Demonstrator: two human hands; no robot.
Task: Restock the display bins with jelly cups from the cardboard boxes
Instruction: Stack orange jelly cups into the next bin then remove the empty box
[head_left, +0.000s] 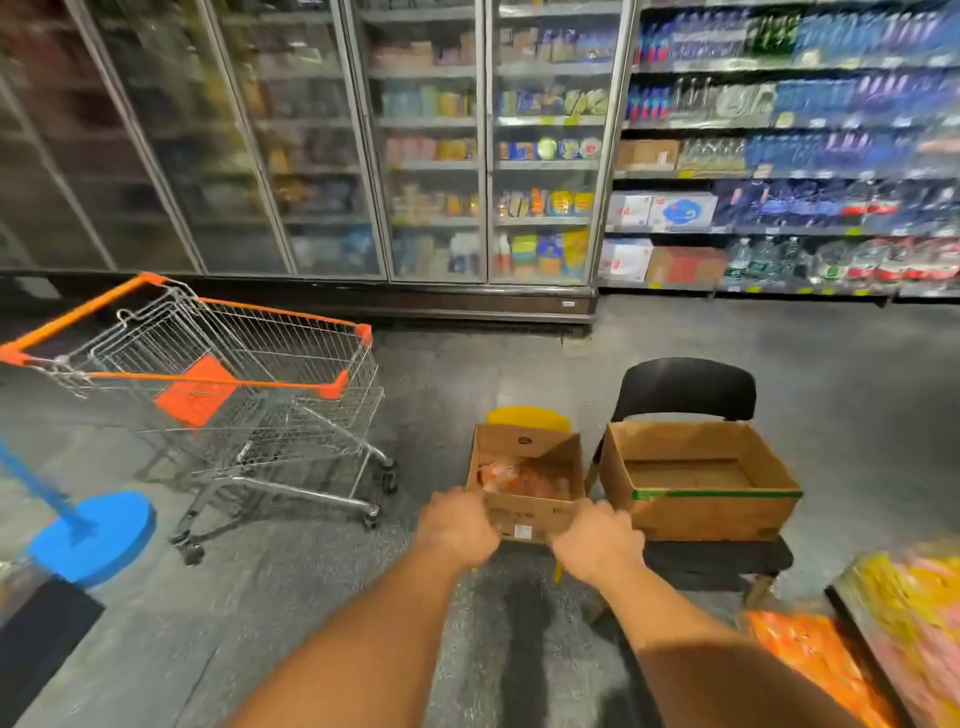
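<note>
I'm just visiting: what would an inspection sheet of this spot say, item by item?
Surface: dark speckled shop floor.
Job's things: small open cardboard box holding orange-pink packets, on a yellow chair; larger cardboard box with green tape, apparently empty, on a black chair; colourful display bins lower right.
Clutter: orange-trimmed wire trolley; blue round-based stand.
Hands: left hand and right hand grip the small box.
Cables: nothing seen.
Surroundings: glass-door fridges, drinks shelves.

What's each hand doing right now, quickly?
Left hand: grips the near left corner of the small cardboard box.
Right hand: grips the same box's near right corner.
</note>
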